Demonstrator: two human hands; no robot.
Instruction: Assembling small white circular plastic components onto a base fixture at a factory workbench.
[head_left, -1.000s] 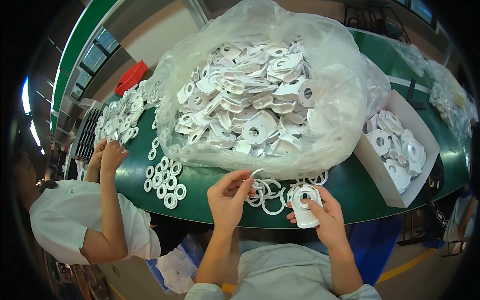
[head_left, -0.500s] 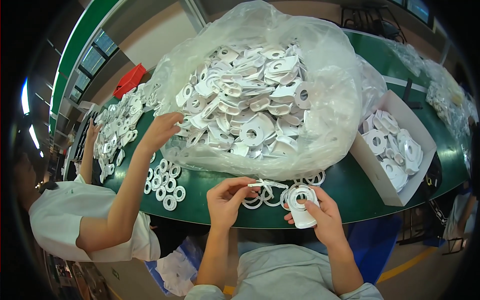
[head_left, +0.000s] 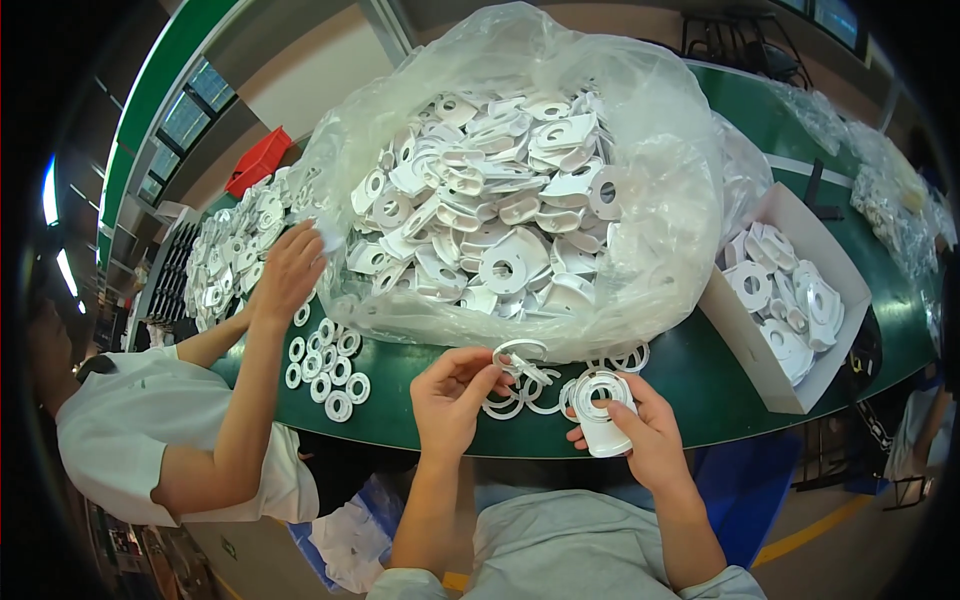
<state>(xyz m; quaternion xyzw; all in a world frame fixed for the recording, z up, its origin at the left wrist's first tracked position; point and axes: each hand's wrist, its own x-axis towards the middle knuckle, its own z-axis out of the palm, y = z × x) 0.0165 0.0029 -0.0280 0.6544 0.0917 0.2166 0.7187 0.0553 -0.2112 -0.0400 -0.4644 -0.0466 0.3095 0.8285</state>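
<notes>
Ahead of the fingers of the left hand (head_left: 445,405), a plastic bag (head_left: 670,230) is blocking passage; rightward, thin rings (head_left: 545,411) are cluttering; leftward, green tabletop (head_left: 391,395) is lying bare.

Held wht part (head_left: 603,432) looks smooth plas., bag (head_left: 665,240) shiny film, box (head_left: 752,358) matt cardbd, tbl (head_left: 390,390) glossy.

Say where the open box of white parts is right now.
In the head view, the open box stands on the green table at right, beside the large plastic bag and right of the person's right hand.

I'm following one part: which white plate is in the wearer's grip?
The white plate in the right hand, gripped singly; those in the plastic bag and box lie heaped.
</notes>
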